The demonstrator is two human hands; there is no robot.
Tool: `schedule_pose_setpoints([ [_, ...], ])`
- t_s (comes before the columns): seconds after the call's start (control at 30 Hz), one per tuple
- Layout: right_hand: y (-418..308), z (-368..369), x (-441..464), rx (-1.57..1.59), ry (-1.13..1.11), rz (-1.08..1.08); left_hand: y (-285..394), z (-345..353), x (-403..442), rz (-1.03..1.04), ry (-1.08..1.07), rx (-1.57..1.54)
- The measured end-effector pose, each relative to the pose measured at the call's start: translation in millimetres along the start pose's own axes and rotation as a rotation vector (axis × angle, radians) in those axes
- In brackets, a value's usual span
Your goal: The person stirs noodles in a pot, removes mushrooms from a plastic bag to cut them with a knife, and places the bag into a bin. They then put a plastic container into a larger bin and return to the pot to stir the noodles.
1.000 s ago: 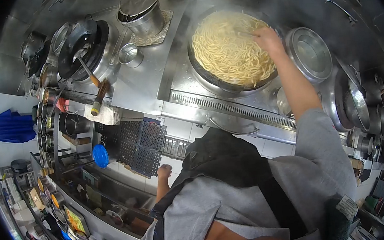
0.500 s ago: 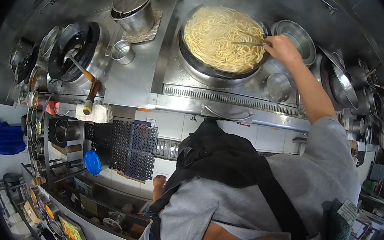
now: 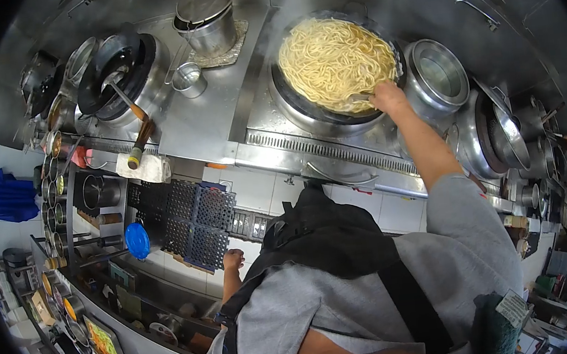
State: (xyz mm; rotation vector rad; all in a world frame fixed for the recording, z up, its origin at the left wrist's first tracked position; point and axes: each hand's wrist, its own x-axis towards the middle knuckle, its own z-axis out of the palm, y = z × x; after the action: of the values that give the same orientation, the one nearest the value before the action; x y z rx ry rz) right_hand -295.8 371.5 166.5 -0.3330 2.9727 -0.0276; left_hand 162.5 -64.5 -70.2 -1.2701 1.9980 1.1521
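A large heap of pale yellow noodles (image 3: 334, 63) fills a dark wok (image 3: 322, 114) on the steel stove. My right hand (image 3: 389, 97) is closed on metal tongs (image 3: 362, 98) at the wok's lower right edge, and the tips of the tongs are down among the noodles. Steam hangs over the back of the wok. My left hand (image 3: 234, 257) hangs low beside my body, over the floor, with its fingers curled and nothing visible in them.
Stacked metal bowls (image 3: 439, 73) stand right of the wok. To the left are a steel pot with a strainer (image 3: 213, 35), a small metal pot (image 3: 189, 81), a second wok (image 3: 100, 82) holding a ladle, and a brush (image 3: 141, 141) on a cloth (image 3: 139, 167).
My right hand has moved with the tongs towards the near right edge of the wok. The noodles lie in a slightly different shape. The view has shifted a little.
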Motion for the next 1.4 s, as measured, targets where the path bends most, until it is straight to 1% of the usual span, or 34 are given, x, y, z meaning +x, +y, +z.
schedule_pose_setpoints([
  [0.03,-7.8,-3.3,4.6,0.064,-0.029,0.079,-6.6,-0.2,8.7,0.022,-0.018,-0.075],
  [0.07,-12.1,-3.2,10.6,0.068,-0.023,0.072,-12.7,0.5,17.2,0.045,-0.037,-0.151],
  [0.1,-15.1,-1.3,17.4,0.067,-0.028,0.102,-30.6,8.0,36.7,-0.002,-0.019,-0.222],
  [0.13,-16.5,1.2,24.4,0.068,-0.035,0.134,-34.7,7.7,32.5,-0.002,-0.011,-0.223],
  [0.2,-17.0,1.8,37.2,0.072,-0.032,0.123,-42.1,7.1,25.1,0.209,0.000,-0.024],
  [0.23,-19.2,-2.0,41.5,0.093,-0.029,0.140,-41.5,5.7,16.8,0.268,-0.033,0.007],
  [0.27,-19.6,-3.4,45.8,0.114,-0.027,0.157,-38.7,6.6,10.1,0.265,-0.029,0.010],
  [0.33,-15.1,-2.4,59.0,0.106,-0.032,0.138,-20.2,8.8,-20.2,-0.035,-0.020,-0.072],
  [0.43,-4.9,4.6,82.9,0.117,-0.025,0.122,-113.9,54.4,42.2,-0.216,-0.044,-0.209],
  [0.47,-1.8,7.3,89.4,0.136,-0.012,0.126,-122.2,60.6,46.4,-0.219,-0.039,-0.210],
  [0.53,-2.2,0.2,94.9,0.129,-0.007,0.122,-125.0,67.3,46.5,0.002,0.022,-0.067],
  [0.67,4.9,-5.6,106.8,0.105,0.023,0.092,-97.4,66.4,43.8,-0.037,-0.027,-0.044],
  [0.73,12.9,-5.8,116.5,0.092,0.020,0.076,-55.1,48.7,22.9,0.146,-0.100,-0.001],
  [0.77,17.4,-6.2,121.5,0.077,0.021,0.062,-11.9,40.3,4.8,-0.043,-0.073,-0.086],
  [0.9,34.7,-10.2,131.6,0.099,0.060,0.080,31.1,33.5,-5.7,-0.029,0.015,-0.167],
  [0.93,36.9,-16.9,132.1,0.055,0.078,0.055,24.9,34.7,2.2,-0.029,0.013,-0.167],
  [1.0,44.9,-25.1,132.9,0.010,0.097,0.034,14.0,36.0,17.9,0.135,-0.019,-0.051],
  [1.03,50.9,-27.7,133.3,0.013,0.128,0.030,28.8,34.0,10.2,0.013,-0.007,-0.114],
  [1.07,56.7,-30.3,133.4,0.016,0.159,0.026,38.3,32.4,4.3,0.016,-0.010,-0.112],
  [1.13,64.2,-44.2,129.7,-0.035,0.161,0.014,45.7,32.2,0.5,-0.059,-0.005,-0.097],
  [1.17,68.0,-51.7,127.6,-0.083,0.163,-0.002,49.2,31.6,-1.2,-0.056,-0.009,-0.096],
  [1.23,78.3,-63.2,126.1,-0.139,0.152,-0.007,50.9,31.9,-0.5,-0.071,-0.028,0.025],
  [1.27,83.6,-69.7,125.4,-0.191,0.139,-0.017,51.4,32.2,-0.5,-0.067,-0.031,0.024],
  [1.33,94.0,-88.6,120.7,-0.163,0.127,-0.005,51.1,32.4,-0.5,-0.082,-0.020,-0.026],
  [1.4,102.6,-110.2,112.7,-0.243,0.166,-0.034,51.6,30.8,1.0,-0.067,-0.012,-0.027],
])
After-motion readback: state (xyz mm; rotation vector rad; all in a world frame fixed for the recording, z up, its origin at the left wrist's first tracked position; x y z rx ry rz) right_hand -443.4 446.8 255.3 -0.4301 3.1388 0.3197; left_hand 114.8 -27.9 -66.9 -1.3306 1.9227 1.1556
